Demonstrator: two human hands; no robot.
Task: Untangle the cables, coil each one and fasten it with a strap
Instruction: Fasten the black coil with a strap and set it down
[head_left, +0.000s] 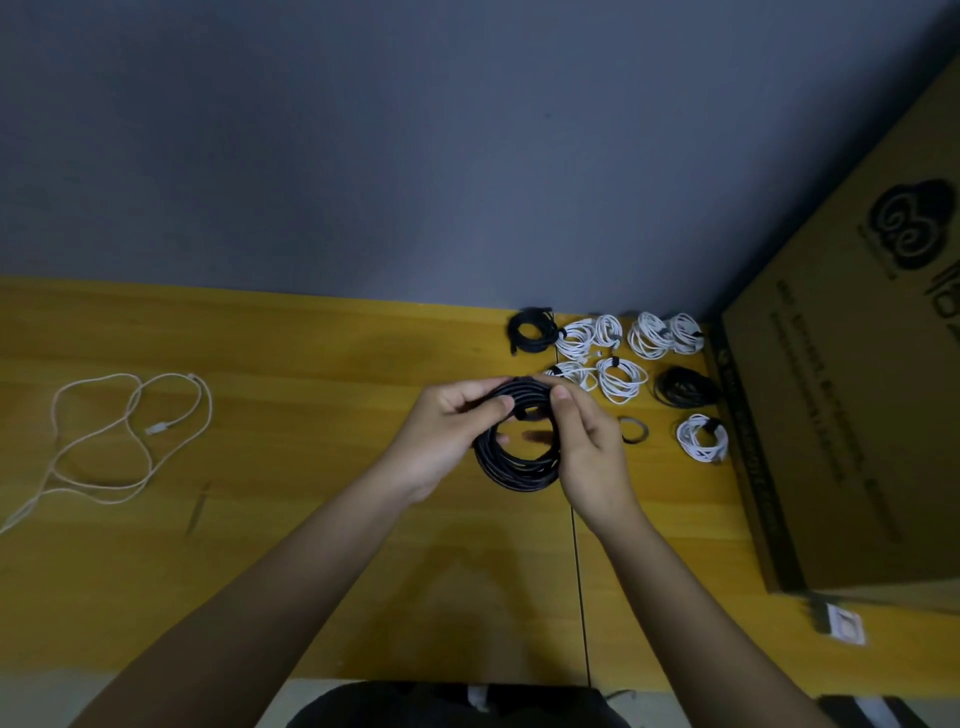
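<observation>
A coiled black cable (514, 470) is held upright over the yellow table (311, 364), near its middle. My left hand (447, 431) grips the coil's upper left, thumb laid across the strands. My right hand (587, 441) pinches the coil's top right, where a black strap (524, 413) wraps the bundle. A loose white cable (130, 431) lies uncoiled at the far left of the table. A strap ring (634, 430) lies just right of my right hand.
Several coiled, strapped cables lie at the back right: white coils (621, 379), a black coil (530, 330) and another black coil (685, 387). A large cardboard box (852, 415) stands at the right edge. A grey wall backs the table.
</observation>
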